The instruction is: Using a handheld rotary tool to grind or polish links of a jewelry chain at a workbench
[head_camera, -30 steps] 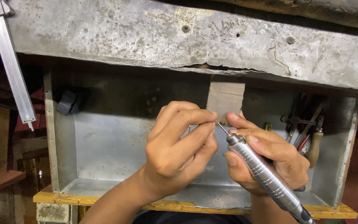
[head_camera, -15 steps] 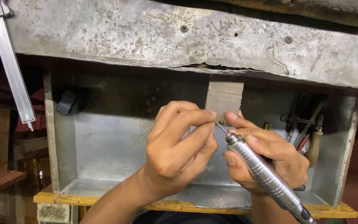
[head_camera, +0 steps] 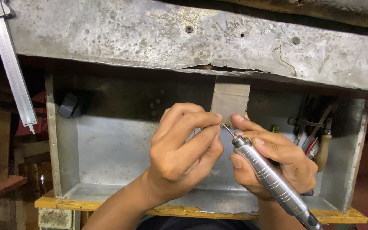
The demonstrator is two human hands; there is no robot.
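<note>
1. The left hand [head_camera: 184,153] is raised in front of the bench, and its thumb and first fingers are pinched together at the tips. Something very small seems to be between them, but it is too small to tell what it is.
2. The right hand [head_camera: 273,164] is closed around a silver rotary handpiece [head_camera: 269,176], held like a pen. The ribbed metal body runs down and to the right, out past the wrist.
3. The thin bit [head_camera: 228,130] of the handpiece points up and to the left. Its tip meets the pinched fingertips of the left hand, so the two hands are touching or almost touching at that place.
4. Just behind the fingertips stands a wooden bench pin [head_camera: 230,102], which comes down from under the worn grey bench top [head_camera: 184,38].
5. Below and behind the hands is a metal catch tray [head_camera: 107,149] with a yellow wooden edge [head_camera: 81,204] at the front.
6. At the right wall of the tray, some pliers and other hand tools [head_camera: 316,136] stand together, near the right hand but apart from it.
7. At the far left, well apart from the hands, a metal caliper [head_camera: 11,68] hangs down from the bench top.
</note>
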